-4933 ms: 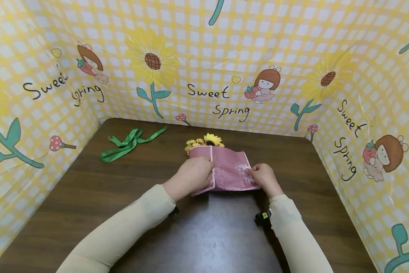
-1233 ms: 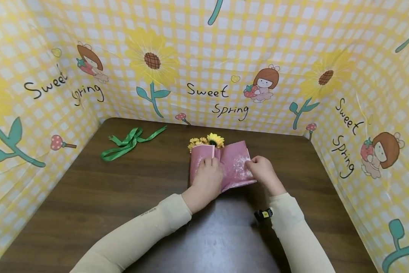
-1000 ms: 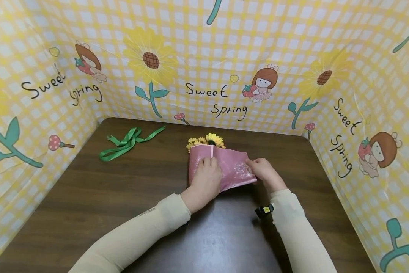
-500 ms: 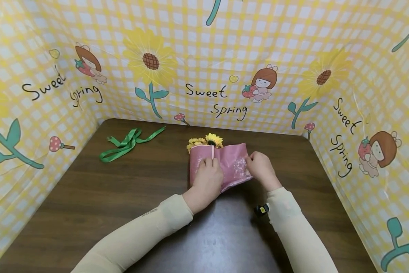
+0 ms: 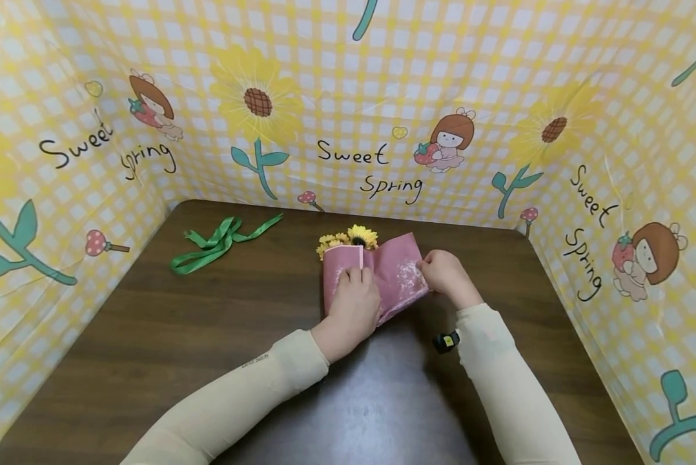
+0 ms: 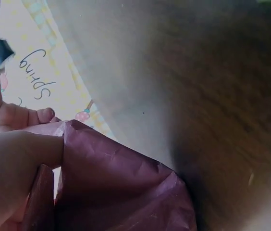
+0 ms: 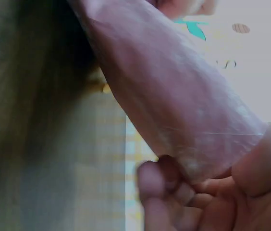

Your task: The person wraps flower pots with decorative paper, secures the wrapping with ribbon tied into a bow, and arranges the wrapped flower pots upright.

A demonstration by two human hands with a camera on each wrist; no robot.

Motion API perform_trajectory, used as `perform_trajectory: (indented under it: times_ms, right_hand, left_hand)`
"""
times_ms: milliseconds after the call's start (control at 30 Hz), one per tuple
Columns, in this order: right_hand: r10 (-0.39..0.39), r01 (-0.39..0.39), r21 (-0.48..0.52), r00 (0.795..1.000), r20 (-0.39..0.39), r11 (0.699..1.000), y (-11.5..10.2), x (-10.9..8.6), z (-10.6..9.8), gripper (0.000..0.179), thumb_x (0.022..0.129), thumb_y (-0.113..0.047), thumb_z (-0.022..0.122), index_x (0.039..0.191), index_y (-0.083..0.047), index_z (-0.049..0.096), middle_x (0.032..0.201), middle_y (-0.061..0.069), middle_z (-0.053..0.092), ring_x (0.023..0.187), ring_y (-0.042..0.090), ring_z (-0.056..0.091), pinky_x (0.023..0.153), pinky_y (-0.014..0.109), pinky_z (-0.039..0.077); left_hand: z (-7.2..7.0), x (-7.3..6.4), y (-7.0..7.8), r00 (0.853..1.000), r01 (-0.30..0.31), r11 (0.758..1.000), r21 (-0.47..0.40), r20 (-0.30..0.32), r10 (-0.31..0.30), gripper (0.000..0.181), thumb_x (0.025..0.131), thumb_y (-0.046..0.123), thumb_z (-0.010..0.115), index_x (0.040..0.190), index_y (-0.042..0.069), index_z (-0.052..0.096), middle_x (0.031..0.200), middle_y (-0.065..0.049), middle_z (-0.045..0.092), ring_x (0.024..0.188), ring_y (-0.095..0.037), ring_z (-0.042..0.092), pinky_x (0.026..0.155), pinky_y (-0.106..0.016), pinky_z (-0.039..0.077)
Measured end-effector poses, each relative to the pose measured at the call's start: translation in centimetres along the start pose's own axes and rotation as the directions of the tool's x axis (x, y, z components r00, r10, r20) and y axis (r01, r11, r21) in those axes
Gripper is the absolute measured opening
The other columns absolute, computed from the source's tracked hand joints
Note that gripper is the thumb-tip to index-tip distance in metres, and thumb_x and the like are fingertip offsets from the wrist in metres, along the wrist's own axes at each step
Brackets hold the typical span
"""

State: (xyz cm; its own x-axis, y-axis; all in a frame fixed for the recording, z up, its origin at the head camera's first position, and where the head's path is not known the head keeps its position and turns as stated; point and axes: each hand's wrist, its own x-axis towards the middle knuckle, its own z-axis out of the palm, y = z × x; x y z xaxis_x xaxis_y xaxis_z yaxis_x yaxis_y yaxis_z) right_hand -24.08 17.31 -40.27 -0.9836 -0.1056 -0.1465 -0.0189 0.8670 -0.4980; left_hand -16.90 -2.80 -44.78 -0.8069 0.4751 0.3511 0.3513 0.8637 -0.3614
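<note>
Pink wrapping paper (image 5: pixel 396 274) with a pale border and white print is folded around a small bunch of yellow flowers (image 5: pixel 362 234), whose heads show past its far edge. Stems are hidden inside. My left hand (image 5: pixel 352 303) grips the paper near the middle, over the left flap; the left wrist view shows paper (image 6: pixel 111 168) running between thumb and fingers. At the right edge, my right hand (image 5: pixel 445 274) pinches the other flap, which stands raised at an angle. In the right wrist view that flap (image 7: pixel 174 91) stretches away from curled fingers (image 7: pixel 152 180).
A loose green ribbon (image 5: pixel 217 245) lies at the back left of the dark wooden table (image 5: pixel 168 342). Yellow checked cloth walls (image 5: pixel 336 97) rise close behind the table and along both sides. A black wrist camera (image 5: pixel 445 341) sits below my right sleeve.
Over several seconds my left hand has shifted right and nearer to me along the paper. Lately the right hand has moved slightly away from me, tilting the right flap's corner higher.
</note>
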Motion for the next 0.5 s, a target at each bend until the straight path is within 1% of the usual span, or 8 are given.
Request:
perform_trajectory:
  times_ms: [67,133,167,233,300,333,400,500]
  right_hand:
    - [0.018,-0.018,-0.007,0.998,0.064,1.000,0.0,0.3,-0.3,0.036,0.107,-0.026,0.048,0.084,-0.003,0.063,0.075,0.011,0.062,0.061,0.029,0.070,0.062,0.038,0.056]
    - [0.038,-0.036,-0.035,0.996,0.075,0.999,-0.3,0.3,-0.3,0.035,0.106,-0.024,0.046,0.087,-0.001,0.065,0.085,0.017,0.066,0.063,0.031,0.072,0.062,0.039,0.057]
    - [0.053,-0.049,-0.057,0.996,0.069,0.997,-0.6,0.2,-0.2,0.036,0.106,-0.023,0.043,0.089,0.001,0.066,0.091,0.019,0.068,0.065,0.032,0.072,0.062,0.041,0.058]
    - [0.080,-0.076,-0.130,0.996,0.026,0.989,-1.1,-0.3,0.2,0.034,0.102,-0.021,0.043,0.097,0.002,0.068,0.102,0.022,0.070,0.072,0.032,0.072,0.064,0.044,0.057]
    - [0.115,-0.116,-0.177,0.993,-0.013,0.977,-1.6,-0.8,0.7,0.033,0.100,-0.019,0.043,0.107,0.005,0.065,0.108,0.024,0.069,0.081,0.034,0.071,0.068,0.050,0.058]
    - [0.132,-0.135,-0.198,0.991,-0.025,0.971,-1.8,-1.0,0.9,0.034,0.100,-0.018,0.043,0.111,0.006,0.064,0.108,0.023,0.069,0.086,0.034,0.070,0.070,0.053,0.058]
    - [0.144,-0.149,-0.232,0.989,-0.042,0.961,-2.2,-1.3,1.1,0.033,0.099,-0.017,0.045,0.116,0.005,0.062,0.109,0.021,0.069,0.093,0.034,0.069,0.074,0.055,0.057]
    - [0.147,-0.147,-0.257,0.989,-0.018,0.955,-2.5,-1.4,0.9,0.029,0.098,-0.016,0.047,0.113,0.002,0.065,0.110,0.018,0.069,0.091,0.030,0.067,0.074,0.054,0.057]
  left_hand:
    - [0.0,0.0,0.0,1.000,-0.006,1.000,-0.003,0.013,0.007,0.048,0.088,0.048,0.070,0.101,0.003,0.075,0.099,-0.014,0.058,0.099,-0.036,0.058,0.093,-0.050,0.051]
    - [0.0,-0.1,0.0,1.000,-0.007,1.000,-0.010,0.026,0.007,0.049,0.088,0.050,0.070,0.102,0.003,0.075,0.100,-0.014,0.059,0.100,-0.036,0.058,0.094,-0.050,0.051]
    - [0.0,-0.1,0.0,1.000,-0.005,1.000,-0.015,0.028,0.006,0.051,0.088,0.051,0.070,0.103,0.003,0.074,0.101,-0.015,0.059,0.100,-0.037,0.058,0.094,-0.050,0.051]
    - [0.0,-0.2,0.0,0.999,-0.005,1.000,-0.024,0.038,0.006,0.054,0.087,0.054,0.071,0.104,0.003,0.073,0.102,-0.015,0.059,0.101,-0.036,0.058,0.095,-0.050,0.050]
    - [0.0,-0.2,0.0,0.999,-0.007,0.999,-0.036,0.043,0.009,0.060,0.084,0.058,0.072,0.106,0.002,0.073,0.103,-0.015,0.058,0.102,-0.036,0.057,0.096,-0.050,0.050]
    - [0.0,-0.2,0.0,0.999,-0.010,0.999,-0.039,0.045,0.012,0.063,0.083,0.060,0.072,0.107,0.002,0.072,0.104,-0.015,0.058,0.102,-0.036,0.057,0.096,-0.050,0.050]
    - [-0.1,-0.3,0.0,0.999,-0.015,0.999,-0.038,0.047,0.017,0.066,0.082,0.062,0.072,0.108,0.002,0.072,0.105,-0.015,0.058,0.102,-0.036,0.057,0.097,-0.050,0.050]
    - [-0.1,-0.3,-0.1,0.998,-0.016,1.000,-0.026,0.054,0.017,0.068,0.082,0.066,0.071,0.108,0.003,0.073,0.105,-0.015,0.058,0.102,-0.036,0.056,0.097,-0.050,0.050]
